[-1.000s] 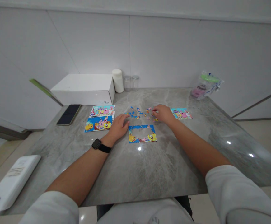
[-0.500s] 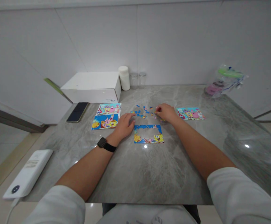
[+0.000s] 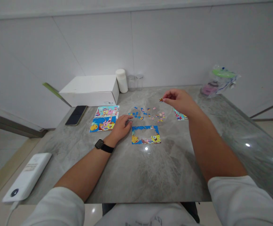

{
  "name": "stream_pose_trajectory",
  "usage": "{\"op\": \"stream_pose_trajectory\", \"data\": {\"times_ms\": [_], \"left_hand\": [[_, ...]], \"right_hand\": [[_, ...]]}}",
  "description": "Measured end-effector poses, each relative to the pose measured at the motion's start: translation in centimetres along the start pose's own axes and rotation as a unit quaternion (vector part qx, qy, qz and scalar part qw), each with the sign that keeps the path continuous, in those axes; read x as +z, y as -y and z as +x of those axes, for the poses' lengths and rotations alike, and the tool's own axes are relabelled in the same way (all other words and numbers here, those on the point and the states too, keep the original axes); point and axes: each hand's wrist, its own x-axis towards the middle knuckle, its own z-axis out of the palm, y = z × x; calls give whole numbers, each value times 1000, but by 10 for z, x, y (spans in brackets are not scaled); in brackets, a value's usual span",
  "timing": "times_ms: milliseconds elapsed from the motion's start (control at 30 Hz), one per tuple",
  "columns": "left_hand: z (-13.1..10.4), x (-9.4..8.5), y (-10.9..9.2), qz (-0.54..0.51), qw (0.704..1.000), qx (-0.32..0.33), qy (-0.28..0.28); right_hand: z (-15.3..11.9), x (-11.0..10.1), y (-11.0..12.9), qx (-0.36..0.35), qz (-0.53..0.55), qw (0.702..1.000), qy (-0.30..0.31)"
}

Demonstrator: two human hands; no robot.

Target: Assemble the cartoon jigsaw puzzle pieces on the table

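Between the thumb and fingertips of my right hand [image 3: 177, 101] is a small dark puzzle piece [image 3: 161, 100], raised above the table's back part. My left hand [image 3: 122, 125] lies on the table with its fingers spread, its fingertips beside blue loose pieces [image 3: 136, 115]. Pink and yellow loose pieces [image 3: 161, 116] are scattered to the right of those. Nearer me lies a puzzle frame [image 3: 134, 138], its border joined around an open middle. Two picture sheets [image 3: 104, 123] lie left of my left hand. Another picture card [image 3: 179, 115] is partly hidden behind my right hand.
At the back left stand a white box [image 3: 89, 91], a white bottle [image 3: 122, 81] and two clear glasses [image 3: 139, 83]. A black phone [image 3: 76, 115] and a white power bank [image 3: 28, 177] lie on the left. A plastic bag [image 3: 218, 82] sits at the back right.
My right hand has lifted from the loose pieces and moved back and to the right with a piece, now covering part of the right card. My left hand has stayed beside the pieces.
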Motion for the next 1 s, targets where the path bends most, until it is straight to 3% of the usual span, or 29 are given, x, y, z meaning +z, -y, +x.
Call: {"op": "stream_pose_trajectory", "data": {"times_ms": [100,200,433,600,700,800,1000], "left_hand": [[-1,-1,-3,2,1000,12,4],[-1,-2,-7,2,1000,13,12],[0,-8,-19,14,998,57,29],[-11,-8,-61,46,990,114,72],[-25,-1,-94,52,971,182,147],[-36,7,-113,28,941,261,211],[-37,7,-109,2,933,275,235]], "right_hand": [[-10,-18,18,-6,-3,1000,-23],[-19,-19,19,-1,-26,1000,-16],[-65,28,-22,56,25,992,108],[-98,64,-45,65,79,991,82],[-103,72,-50,38,56,994,82],[-103,74,-51,23,44,996,79],[-104,77,-53,22,25,994,104]]}}
